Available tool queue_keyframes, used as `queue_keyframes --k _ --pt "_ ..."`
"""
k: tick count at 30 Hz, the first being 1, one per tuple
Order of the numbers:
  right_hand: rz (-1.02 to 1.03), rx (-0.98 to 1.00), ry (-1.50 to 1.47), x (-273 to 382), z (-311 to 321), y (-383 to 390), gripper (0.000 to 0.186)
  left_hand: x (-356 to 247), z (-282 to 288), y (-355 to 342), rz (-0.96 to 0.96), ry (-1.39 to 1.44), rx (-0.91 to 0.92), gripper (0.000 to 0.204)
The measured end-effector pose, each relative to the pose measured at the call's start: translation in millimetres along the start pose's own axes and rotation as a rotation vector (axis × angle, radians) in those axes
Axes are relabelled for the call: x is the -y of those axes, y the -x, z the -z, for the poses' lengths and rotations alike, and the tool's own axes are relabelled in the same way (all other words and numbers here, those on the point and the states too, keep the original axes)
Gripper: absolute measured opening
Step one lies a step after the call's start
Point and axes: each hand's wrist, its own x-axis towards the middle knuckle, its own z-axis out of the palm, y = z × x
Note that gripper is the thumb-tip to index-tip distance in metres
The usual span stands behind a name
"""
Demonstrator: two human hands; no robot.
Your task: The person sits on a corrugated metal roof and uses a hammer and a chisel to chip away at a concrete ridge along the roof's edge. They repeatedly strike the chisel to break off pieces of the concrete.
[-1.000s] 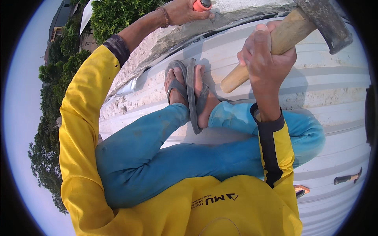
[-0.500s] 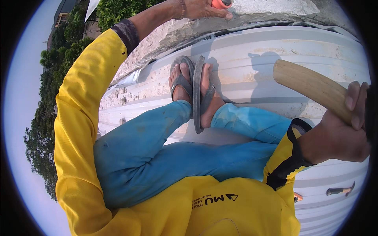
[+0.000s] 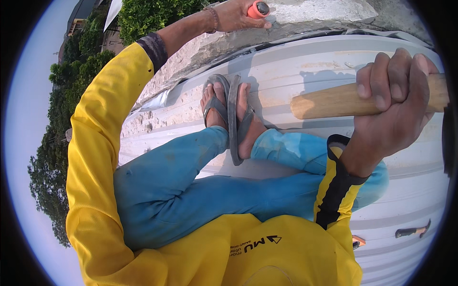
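At the top of the view, my left hand (image 3: 233,15) is closed around the orange grip of a chisel (image 3: 258,9), whose round grey metal end faces up. Its blade is out of sight, beside the rough concrete ledge (image 3: 305,13). On the right, my right hand (image 3: 392,107) wraps around the thick wooden handle of a hammer (image 3: 322,102). The handle lies nearly level, its butt end pointing left. A dark shape at the right rim looks like the hammer's head, mostly cut off.
Ribbed pale metal roofing (image 3: 296,57) lies beneath me, with concrete crumbs along the ledge. My feet in grey flip-flops (image 3: 234,119) rest in the middle. A smaller hammer (image 3: 412,231) and an orange-and-black tool (image 3: 358,241) lie lower right. Trees (image 3: 148,19) stand beyond the ledge.
My right hand has risen with the hammer, and its handle has swung from slanting to nearly level. My left hand has shifted slightly left, bringing the chisel's metal end into sight.
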Motion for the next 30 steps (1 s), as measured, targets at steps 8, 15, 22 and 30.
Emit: queue_keyframes --k 8,15,22,30 --pt "-0.54 0.331 0.462 -107.6 21.7 24.4 0.022 -0.1 1.3 -6.9 -0.081 0.145 0.011 0.026" --pt "-0.432 0.085 0.227 -53.6 -7.5 13.8 0.022 -1.5 3.2 -10.5 -0.022 0.079 0.009 0.041" --pt "0.128 -0.13 -0.005 -11.8 -0.7 10.3 0.011 11.9 -12.0 7.0 -0.03 0.041 -0.056 0.035" --pt "-0.743 0.146 0.237 -106.2 10.8 16.1 0.02 5.7 -1.7 -0.4 -0.068 0.142 -0.073 0.024"
